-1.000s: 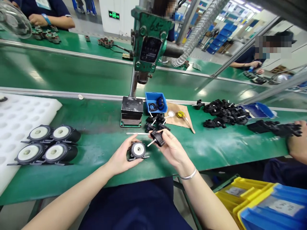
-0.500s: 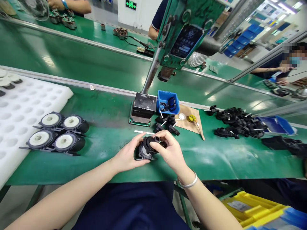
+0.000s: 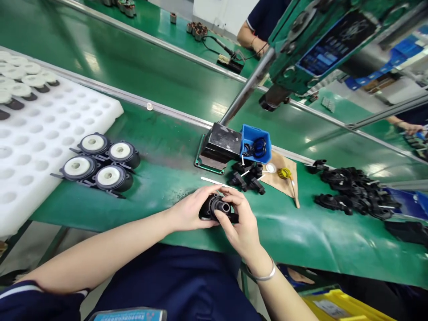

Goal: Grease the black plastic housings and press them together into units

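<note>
A black round housing with a short pipe stub (image 3: 217,207) is held between both hands, low over the green table near its front edge. My left hand (image 3: 189,209) wraps the housing's left side, thumb below and fingers above. On the right side my right hand (image 3: 240,218) grips it, the thumb beside the stub and the fingers curled over the top. A thin white stick (image 3: 214,182) lies just behind the hands. Several black fittings (image 3: 247,177) with white sticks lie behind my right hand.
A green press (image 3: 220,145) stands behind the hands beside a blue bin (image 3: 257,143) of black rings. Left are several black housings with white discs (image 3: 109,177) and a white foam tray (image 3: 40,138). A yellow-banded brush (image 3: 286,174) and piled black parts (image 3: 354,189) are right.
The black cover with the stub now sits squarely over the housing, hiding the pale disc seen earlier. Both hands have closed in around it. The camera view has shifted and tilted.
</note>
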Tool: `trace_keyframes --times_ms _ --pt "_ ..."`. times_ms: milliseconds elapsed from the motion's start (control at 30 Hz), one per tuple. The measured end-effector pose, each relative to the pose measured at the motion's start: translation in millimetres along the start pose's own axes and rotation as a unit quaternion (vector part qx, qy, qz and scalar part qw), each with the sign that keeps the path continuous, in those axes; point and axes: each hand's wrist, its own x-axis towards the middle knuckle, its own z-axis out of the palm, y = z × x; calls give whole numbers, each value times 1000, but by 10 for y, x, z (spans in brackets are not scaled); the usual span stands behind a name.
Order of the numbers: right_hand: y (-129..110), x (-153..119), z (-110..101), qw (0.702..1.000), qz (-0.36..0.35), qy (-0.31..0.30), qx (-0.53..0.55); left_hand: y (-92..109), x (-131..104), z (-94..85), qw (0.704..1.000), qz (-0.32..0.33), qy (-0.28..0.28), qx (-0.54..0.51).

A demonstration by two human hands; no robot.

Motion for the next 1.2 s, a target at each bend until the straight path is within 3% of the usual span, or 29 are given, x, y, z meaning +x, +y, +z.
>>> trace_keyframes --times_ms 433,733,1200 --pt "165 36 -30 996 -69 -41 47 -56 -27 38 999 25 28 -27" --pt "145 -70 100 994 0 1 112 -76 -28 35 997 76 26 -13" --pt "213 -41 96 991 -33 -7 130 -120 -26 88 993 100 43 38"
